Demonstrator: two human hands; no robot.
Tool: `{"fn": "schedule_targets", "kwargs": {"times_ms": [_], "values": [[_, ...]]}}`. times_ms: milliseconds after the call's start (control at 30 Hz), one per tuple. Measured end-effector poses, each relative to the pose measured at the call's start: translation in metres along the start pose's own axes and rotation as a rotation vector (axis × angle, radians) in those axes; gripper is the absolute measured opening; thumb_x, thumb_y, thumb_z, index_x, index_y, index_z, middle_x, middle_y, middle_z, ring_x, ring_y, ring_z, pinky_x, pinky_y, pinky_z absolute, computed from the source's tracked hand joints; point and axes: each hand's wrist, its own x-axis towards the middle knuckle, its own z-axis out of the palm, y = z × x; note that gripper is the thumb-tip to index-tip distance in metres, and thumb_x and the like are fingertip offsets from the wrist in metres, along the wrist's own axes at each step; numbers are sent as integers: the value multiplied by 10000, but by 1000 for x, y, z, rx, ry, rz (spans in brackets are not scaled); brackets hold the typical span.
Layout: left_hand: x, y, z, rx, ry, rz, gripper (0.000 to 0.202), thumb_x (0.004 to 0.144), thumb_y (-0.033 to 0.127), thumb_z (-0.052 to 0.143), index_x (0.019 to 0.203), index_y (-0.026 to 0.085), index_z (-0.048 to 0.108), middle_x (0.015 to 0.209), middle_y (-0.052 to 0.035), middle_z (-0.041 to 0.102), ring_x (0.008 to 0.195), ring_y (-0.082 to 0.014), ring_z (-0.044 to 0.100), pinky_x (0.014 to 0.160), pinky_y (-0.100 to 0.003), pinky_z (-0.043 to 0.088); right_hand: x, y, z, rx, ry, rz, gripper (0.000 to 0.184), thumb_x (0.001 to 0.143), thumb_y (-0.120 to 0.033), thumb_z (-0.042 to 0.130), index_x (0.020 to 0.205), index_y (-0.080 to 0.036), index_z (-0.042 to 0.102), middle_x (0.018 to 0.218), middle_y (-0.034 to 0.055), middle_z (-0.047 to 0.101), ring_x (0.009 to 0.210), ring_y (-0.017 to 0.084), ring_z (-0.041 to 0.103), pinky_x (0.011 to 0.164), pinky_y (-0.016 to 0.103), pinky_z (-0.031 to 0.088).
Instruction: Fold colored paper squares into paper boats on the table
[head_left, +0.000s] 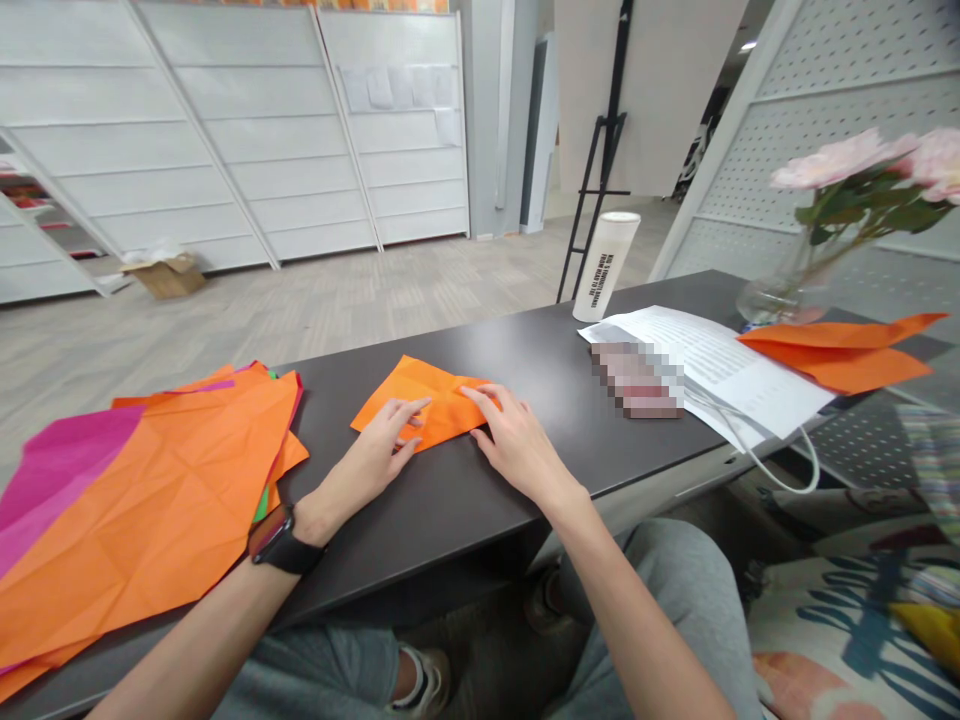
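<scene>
A folded orange paper (pixel 420 392) lies on the dark table (pixel 540 370) in front of me. My left hand (pixel 379 450) rests on its near left part, fingers stretched flat and pressing it down. My right hand (pixel 510 440) lies on its right edge, fingers also extended flat on the paper. A black watch (pixel 281 540) is on my left wrist.
A stack of orange and pink paper sheets (pixel 142 490) covers the table's left end. At the right lie printed white sheets (pixel 720 370), more folded orange paper (pixel 840 355), a white cylinder (pixel 606 265) and a glass vase of pink flowers (pixel 795 290). A cable (pixel 780 470) hangs off the edge.
</scene>
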Motion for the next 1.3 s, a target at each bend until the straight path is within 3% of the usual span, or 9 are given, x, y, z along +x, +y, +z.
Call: {"fn": "schedule_targets", "kwargs": {"times_ms": [67, 167, 300, 467, 633, 800, 900, 1133, 1300], "values": [[-1, 1, -1, 93, -46, 49, 317, 940, 203, 440, 1205, 213, 614, 1256, -115, 565, 1170, -238, 605, 960, -415, 551, -1, 0, 1, 18, 2, -70, 442, 930, -124, 491, 1366, -187, 509, 1482, 111, 467, 1374, 243, 418, 1110, 443, 361], [-2, 6, -3, 207, -131, 88, 315, 942, 167, 413, 1086, 166, 693, 1380, -130, 556, 1309, -266, 511, 1116, -468, 419, -2, 1, 5, 52, -88, -139, 346, 975, -242, 502, 1303, -167, 581, 1432, 87, 546, 1358, 236, 454, 1139, 419, 346], [-3, 13, -1, 222, -242, 108, 362, 964, 197, 404, 1240, 140, 631, 1428, -119, 549, 1363, -231, 462, 1156, -439, 371, -3, 1, 9, 46, -175, -109, 419, 1002, -368, 456, 1335, -143, 573, 1437, 110, 544, 1376, 271, 443, 1156, 469, 331], [-6, 19, -11, 176, -420, 118, 444, 988, 343, 437, 1410, 221, 501, 1508, -67, 466, 1391, -208, 425, 1174, -409, 335, -4, 0, 6, 92, -194, -132, 458, 1007, -393, 429, 1375, -146, 544, 1464, 115, 510, 1400, 258, 416, 1178, 460, 310], [-11, 9, -40, 166, -539, 165, 943, 684, 571, 783, 1477, 230, 401, 1572, -111, 352, 1453, -320, 300, 1189, -506, 273, -6, 3, 4, 158, -196, -132, 351, 991, -338, 472, 1244, -178, 654, 1396, 88, 585, 1334, 250, 500, 1145, 443, 366], [-14, 2, -58, 174, -447, 177, 560, 773, 139, 633, 1322, 228, 565, 1516, -90, 443, 1419, -283, 369, 1184, -496, 289, -6, 5, 4, 177, -166, -131, 228, 967, -271, 520, 1067, -189, 707, 1341, 72, 632, 1303, 252, 529, 1120, 446, 387], [-12, 3, -56, 178, -364, 196, 519, 721, -1, 481, 1174, 205, 630, 1374, -77, 582, 1310, -219, 502, 1155, -422, 352, -7, 6, 4, 188, -167, -136, 210, 965, -284, 531, 1064, -190, 690, 1350, 68, 626, 1316, 263, 517, 1117, 453, 386], [-6, 6, -53, 225, -88, 237, 280, 778, 90, 573, 1029, 207, 617, 1013, -41, 706, 1029, -216, 641, 964, -394, 496, -6, 7, 3, 201, -194, -168, 215, 964, -287, 533, 1097, -198, 677, 1384, 75, 598, 1329, 267, 504, 1135, 489, 361], [-5, 6, -41, 222, 52, 283, 380, 853, 268, 676, 1203, 220, 536, 1180, -85, 647, 1176, -249, 579, 1028, -441, 467, -7, 7, 2, 182, -218, -205, 302, 988, -289, 486, 1236, -207, 637, 1422, 80, 562, 1366, 260, 461, 1147, 514, 334]]}}
